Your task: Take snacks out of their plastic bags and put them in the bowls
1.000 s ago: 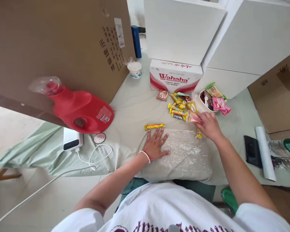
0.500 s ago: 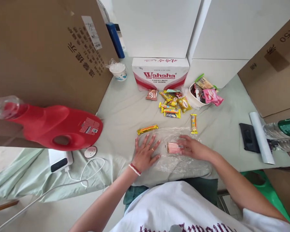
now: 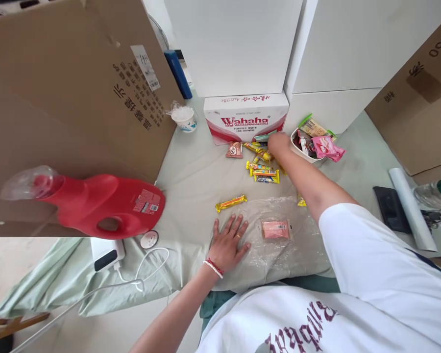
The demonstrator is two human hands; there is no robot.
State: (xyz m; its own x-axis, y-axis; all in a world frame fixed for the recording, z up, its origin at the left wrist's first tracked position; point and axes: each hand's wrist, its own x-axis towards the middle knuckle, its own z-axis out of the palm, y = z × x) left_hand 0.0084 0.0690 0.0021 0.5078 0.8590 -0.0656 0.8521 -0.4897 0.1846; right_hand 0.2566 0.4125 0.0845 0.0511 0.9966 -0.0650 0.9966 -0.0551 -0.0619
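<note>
My left hand (image 3: 228, 245) lies flat with fingers spread on the left edge of a clear plastic sheet (image 3: 253, 211). On that sheet rests a pink wrapped snack (image 3: 275, 229), untouched. Just beyond my left fingertips is a yellow snack bar (image 3: 231, 202). My right hand (image 3: 278, 145) reaches far forward into a pile of small wrapped snacks (image 3: 262, 166) before the white and red Wahaba-style water carton (image 3: 246, 119); its fingers are hidden behind the back of the hand. A brown snack packet (image 3: 234, 150) sits left of the pile. Under my right forearm, another yellow packet (image 3: 302, 201) partly shows.
A white bowl of packaged snacks (image 3: 301, 152) stands right of the pile. Farther left are a paper cup (image 3: 184, 120), a red jug (image 3: 113, 203) and a white power bank (image 3: 106, 254) with a cable. A black phone-like object (image 3: 391, 208) and white roll (image 3: 411, 211) lie right.
My right hand has left the pink snack and moved forward to the snack pile. The pink snack stays on the plastic sheet. My left hand remains flat; the view has shifted slightly.
</note>
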